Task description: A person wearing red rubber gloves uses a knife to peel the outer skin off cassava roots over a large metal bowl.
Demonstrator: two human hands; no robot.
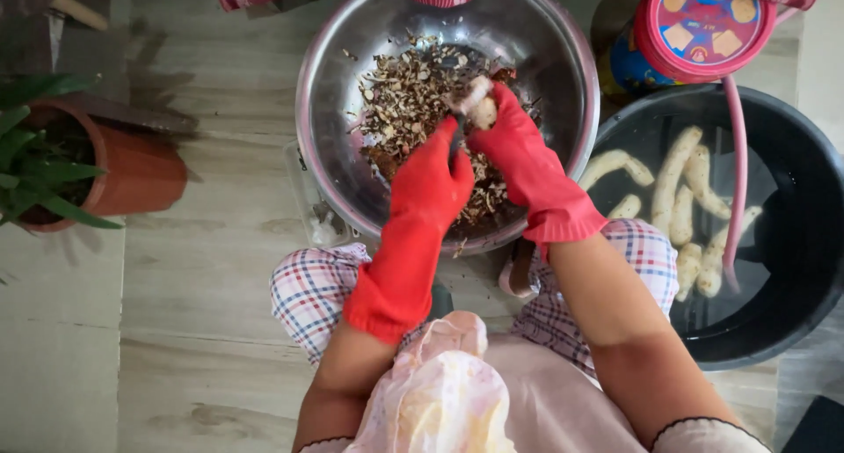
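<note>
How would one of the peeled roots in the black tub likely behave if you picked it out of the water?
The roots look stiff: they hold long, barely curved shapes. Lying wet in the tub, with skins peeled smooth, they are probably slippery. Their rounded form suggests they would roll if set down.

Pale wood-look plank floor (176,268), daylight; terracotta pot (132,176) with green plant (35,154) at left.

Both forearms reach forward and angle inward, bare from elbow to wrist, with red rubber gloves over the hands. The left hand (432,176) is curled into a closed grip, knuckles up. The right hand (503,123) sits just beyond it, fingers closed, the two hands touching.
</note>
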